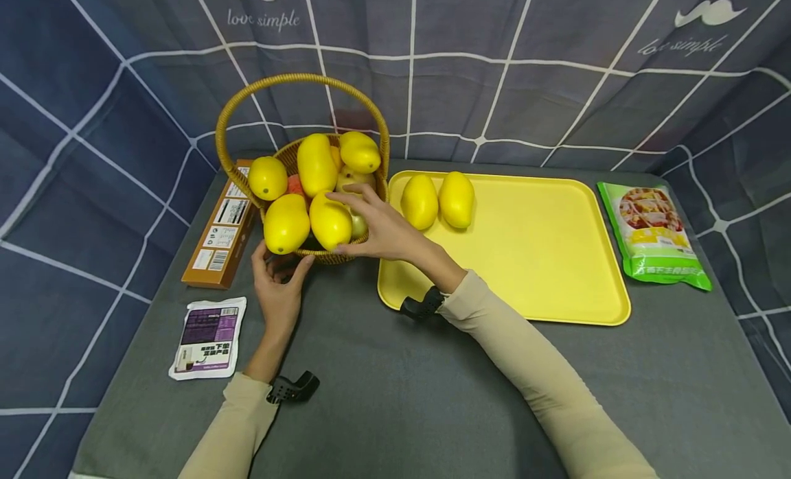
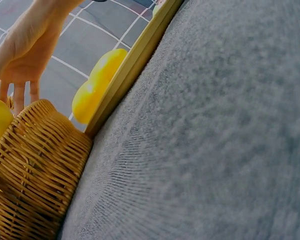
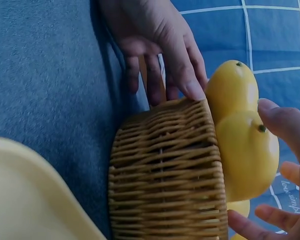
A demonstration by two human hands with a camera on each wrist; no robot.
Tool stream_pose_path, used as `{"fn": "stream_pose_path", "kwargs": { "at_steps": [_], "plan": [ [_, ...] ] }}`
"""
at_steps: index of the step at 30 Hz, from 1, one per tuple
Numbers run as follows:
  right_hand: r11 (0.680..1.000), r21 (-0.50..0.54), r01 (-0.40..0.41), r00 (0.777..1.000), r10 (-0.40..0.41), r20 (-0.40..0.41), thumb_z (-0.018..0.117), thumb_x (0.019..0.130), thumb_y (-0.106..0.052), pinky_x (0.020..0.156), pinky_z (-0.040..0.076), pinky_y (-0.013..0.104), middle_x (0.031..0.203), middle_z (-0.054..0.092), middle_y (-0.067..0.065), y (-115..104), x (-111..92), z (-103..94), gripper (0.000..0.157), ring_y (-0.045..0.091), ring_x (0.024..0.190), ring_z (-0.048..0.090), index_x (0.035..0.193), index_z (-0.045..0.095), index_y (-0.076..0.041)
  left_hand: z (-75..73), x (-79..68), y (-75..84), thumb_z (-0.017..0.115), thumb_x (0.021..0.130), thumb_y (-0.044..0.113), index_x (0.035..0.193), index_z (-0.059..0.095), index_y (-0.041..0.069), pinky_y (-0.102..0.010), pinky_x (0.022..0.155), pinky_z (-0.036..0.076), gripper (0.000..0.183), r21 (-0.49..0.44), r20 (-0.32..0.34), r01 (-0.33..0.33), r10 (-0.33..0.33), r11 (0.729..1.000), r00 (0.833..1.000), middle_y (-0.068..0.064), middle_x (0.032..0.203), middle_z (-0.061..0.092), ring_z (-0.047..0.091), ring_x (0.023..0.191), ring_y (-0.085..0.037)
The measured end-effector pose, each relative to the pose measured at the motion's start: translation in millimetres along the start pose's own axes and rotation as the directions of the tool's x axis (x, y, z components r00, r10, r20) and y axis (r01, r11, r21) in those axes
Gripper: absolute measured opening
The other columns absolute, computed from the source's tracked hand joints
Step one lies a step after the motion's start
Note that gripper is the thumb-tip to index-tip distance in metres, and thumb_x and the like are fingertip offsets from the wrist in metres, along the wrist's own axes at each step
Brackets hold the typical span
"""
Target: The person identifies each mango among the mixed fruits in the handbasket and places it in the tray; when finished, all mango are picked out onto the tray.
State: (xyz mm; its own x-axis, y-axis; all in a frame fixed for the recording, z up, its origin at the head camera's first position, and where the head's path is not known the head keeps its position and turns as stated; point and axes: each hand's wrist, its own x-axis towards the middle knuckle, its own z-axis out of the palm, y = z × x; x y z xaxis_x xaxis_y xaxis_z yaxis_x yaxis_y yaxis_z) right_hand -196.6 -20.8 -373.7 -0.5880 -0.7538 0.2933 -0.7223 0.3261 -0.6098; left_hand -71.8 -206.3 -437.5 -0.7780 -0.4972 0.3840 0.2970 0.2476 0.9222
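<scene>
At the near rim of a wicker basket (image 3: 165, 170), a yellow mango (image 1: 330, 222) atop a heap of fruit (image 1: 316, 165), between the spread thumb and fingers of a right hand (image 1: 380, 225) — impossible to tell firm pinch from light touch. At the basket's near left side, a left hand (image 1: 278, 283), thumb against the weave, fingers loosely apart and apparently clamped on nothing. Close beside that mango, toward the basket's left, a second mango (image 1: 287, 224). Just right of the basket, a yellow tray (image 1: 525, 252) with two loose mangoes (image 1: 456, 200) at the end nearest the weave; just left of the basket, a brown box (image 1: 220, 235). Likeliest trouble: a mango rolling over the rim, from smooth round skins piled above it; a slip, from fingertips too shallow on the curve; or a tipped basket, from a sideways push against so light a steadying touch.
</scene>
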Motion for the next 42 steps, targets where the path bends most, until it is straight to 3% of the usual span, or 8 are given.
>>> {"fn": "stream_pose_path", "kwargs": {
  "at_steps": [4, 9, 17, 24, 33, 42],
  "plan": [
    [1.000, -0.007, -0.005, 1.000, 0.005, 0.012, 0.079, 0.080, -0.044, 0.101, 0.047, 0.039, 0.149, 0.035, 0.016, -1.1, 2.6, 3.0, 0.083, 0.025, 0.121, 0.054, 0.149, 0.040, -0.019, 0.6, 0.0, 0.0, 0.075, 0.083, -0.001, 0.141, 0.045, 0.006, -0.023, 0.080, 0.050, 0.065, -0.001, 0.000, 0.003, -0.003, 1.000, 1.000, 0.010, 0.120, 0.050, 0.055, 0.103, -0.045],
    [1.000, -0.012, -0.028, 0.999, 0.028, 0.025, 0.080, 0.079, -0.042, 0.105, 0.044, 0.036, 0.147, 0.039, 0.013, -1.5, 3.7, 3.8, 0.079, 0.024, 0.128, 0.049, 0.146, 0.046, -0.018, 1.2, 0.1, 0.1, 0.075, 0.083, -0.001, 0.141, 0.045, 0.006, -0.023, 0.080, 0.050, 0.065, 0.003, 0.003, 0.009, -0.009, 1.000, 1.000, 0.009, 0.120, 0.050, 0.056, 0.103, -0.041],
    [1.000, -0.023, -0.018, 1.000, 0.017, -0.004, 0.081, 0.079, -0.040, 0.104, 0.044, 0.033, 0.140, 0.049, 0.009, -1.4, 1.5, 3.1, 0.073, 0.020, 0.125, 0.050, 0.141, 0.052, -0.014, 1.7, 0.7, 0.0, 0.075, 0.083, -0.002, 0.141, 0.045, 0.006, -0.023, 0.080, 0.050, 0.065, -0.006, 0.009, 0.005, -0.005, 1.000, 1.000, 0.008, 0.121, 0.050, 0.057, 0.102, -0.035],
    [1.000, 0.002, -0.004, 1.000, 0.005, -0.017, 0.082, 0.076, -0.039, 0.100, 0.046, 0.033, 0.135, 0.052, 0.008, -6.1, -7.7, -4.4, 0.070, 0.019, 0.119, 0.053, 0.136, 0.055, -0.014, 1.4, 0.3, 0.5, 0.074, 0.083, -0.001, 0.141, 0.044, 0.006, -0.028, 0.081, 0.050, 0.065, -0.007, 0.011, 0.007, -0.007, 1.000, 1.000, 0.008, 0.124, 0.049, 0.054, 0.102, -0.046],
    [0.999, 0.007, 0.046, 0.996, -0.045, -0.080, 0.082, 0.075, -0.037, 0.103, 0.044, 0.031, 0.135, 0.053, 0.006, -10.8, -17.5, -12.0, 0.070, 0.017, 0.124, 0.051, 0.135, 0.057, -0.012, 0.1, 0.1, 0.6, 0.074, 0.083, -0.001, 0.141, 0.044, 0.006, -0.024, 0.081, 0.050, 0.065, -0.013, 0.005, 0.014, -0.014, 1.000, 1.000, 0.009, 0.123, 0.049, 0.053, 0.102, -0.048],
    [0.998, 0.003, 0.057, 0.989, -0.056, -0.139, 0.082, 0.075, -0.037, 0.104, 0.045, 0.032, 0.137, 0.053, 0.006, -9.7, -27.3, -21.3, 0.069, 0.018, 0.127, 0.050, 0.135, 0.057, -0.011, -0.2, -0.1, 1.1, 0.075, 0.083, -0.001, 0.140, 0.045, 0.006, -0.034, 0.083, 0.050, 0.065, -0.014, -0.001, 0.017, -0.017, 1.000, 1.000, 0.009, 0.121, 0.049, 0.052, 0.103, -0.049]
  ]
}}
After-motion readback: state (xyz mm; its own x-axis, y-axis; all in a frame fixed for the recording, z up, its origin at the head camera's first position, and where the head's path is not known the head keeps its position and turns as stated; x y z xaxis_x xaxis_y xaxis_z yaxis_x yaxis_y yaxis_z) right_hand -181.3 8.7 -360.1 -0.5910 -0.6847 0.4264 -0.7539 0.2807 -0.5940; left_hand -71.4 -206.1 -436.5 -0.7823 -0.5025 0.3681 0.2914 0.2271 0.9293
